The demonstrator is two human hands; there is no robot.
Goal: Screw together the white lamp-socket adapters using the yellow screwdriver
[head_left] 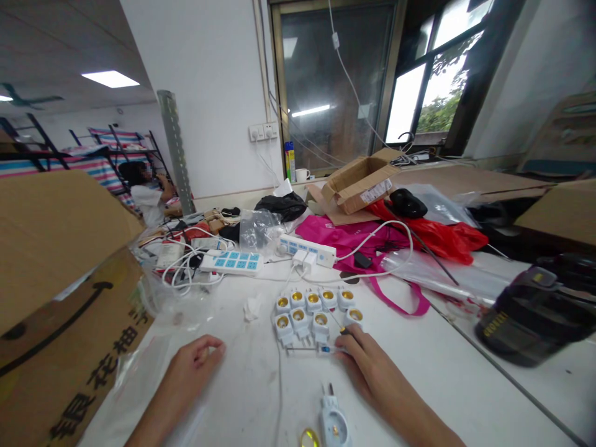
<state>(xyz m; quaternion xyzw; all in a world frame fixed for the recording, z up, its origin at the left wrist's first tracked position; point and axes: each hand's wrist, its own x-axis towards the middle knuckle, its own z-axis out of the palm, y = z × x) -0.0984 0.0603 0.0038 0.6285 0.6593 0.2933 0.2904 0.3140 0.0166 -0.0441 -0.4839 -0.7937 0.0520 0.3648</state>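
Note:
My left hand (195,366) is on the white tabletop at the lower left, fingers loosely curled, a gap between thumb and forefinger, nothing visible in it. With my right hand (365,360) I grip a screwdriver (344,331) with a yellow and black handle, its thin shaft reaching among the lamp holders. Several white plug-in lamp holders (321,319) with brass-coloured sockets stand in two rows. A second screwdriver (305,349) with a blue and clear handle lies flat, its end close to my fingers. Nearer me are an opened white plug-in housing (334,425) and a yellow ring-like part (309,438).
Behind the lamp holders are two power strips (237,263) (310,249) and tangled white cables. A pink bag (321,228) and a small carton (358,186) lie farther back. Large cardboard box (69,347) at left; dark bottle (521,316) at right. Another person sits far left.

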